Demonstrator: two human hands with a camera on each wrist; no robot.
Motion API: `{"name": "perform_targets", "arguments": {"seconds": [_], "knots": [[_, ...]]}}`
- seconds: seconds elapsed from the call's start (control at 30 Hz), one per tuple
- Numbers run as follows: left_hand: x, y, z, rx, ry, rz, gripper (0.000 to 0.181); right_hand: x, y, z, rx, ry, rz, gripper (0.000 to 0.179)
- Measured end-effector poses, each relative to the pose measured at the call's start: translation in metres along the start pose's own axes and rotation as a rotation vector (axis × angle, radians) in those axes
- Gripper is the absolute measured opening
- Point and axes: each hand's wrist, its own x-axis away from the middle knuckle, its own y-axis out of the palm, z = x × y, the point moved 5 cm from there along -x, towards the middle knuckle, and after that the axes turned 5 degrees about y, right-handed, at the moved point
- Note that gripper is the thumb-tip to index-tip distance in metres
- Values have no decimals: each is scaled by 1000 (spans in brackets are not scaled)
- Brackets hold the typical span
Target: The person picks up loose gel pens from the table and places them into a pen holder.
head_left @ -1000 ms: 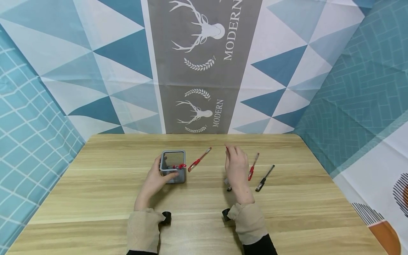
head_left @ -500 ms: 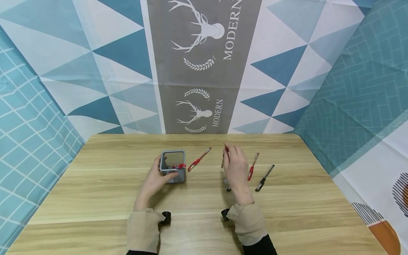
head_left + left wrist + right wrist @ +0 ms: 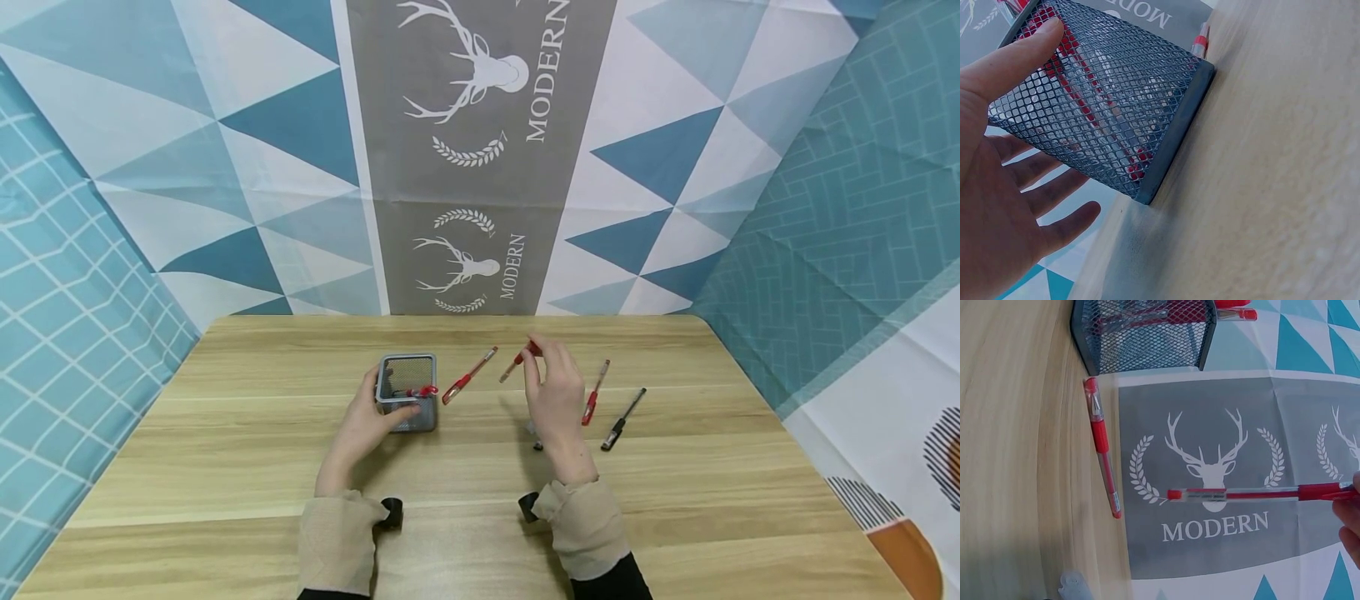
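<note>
My left hand (image 3: 365, 425) holds a dark mesh pen holder (image 3: 425, 419), with the thumb on its near face and the fingers spread behind it. Inside the holder, red pens (image 3: 1088, 112) lean at a slant and show through the mesh. My right hand (image 3: 557, 400) pinches a red gel pen (image 3: 516, 364) above the table; its red grip is at the fingers and its other end points left and down. In the right wrist view this held pen (image 3: 1260, 494) lies level across the picture, with only some fingertips (image 3: 1350, 515) showing.
Between the holder and my right hand a red pen (image 3: 469, 376) lies on the table (image 3: 465, 517). To the right lie another red pen (image 3: 596, 393) and a black pen (image 3: 624, 419). A small grey and black object (image 3: 537, 443) is partly hidden under my right wrist. Behind stands a patterned backdrop (image 3: 480, 167).
The red pen in my right hand has swung out leftward from behind the fingers and now shows most of its length. My left hand and the pen holder stay in place.
</note>
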Motion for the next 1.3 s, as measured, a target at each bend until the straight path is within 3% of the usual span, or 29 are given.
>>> {"name": "perform_targets", "arguments": {"seconds": [0.3,0.8,1.3], "knots": [[0,0,-1,8,-4,-3,98,0,-1,-2,-85,7,35,21],[0,0,0,11,-7,-6,98,1,-3,-15,-183,-53,94,18],[0,0,1,23,4,-4,98,5,0,-36,-235,-189,107,20]]}}
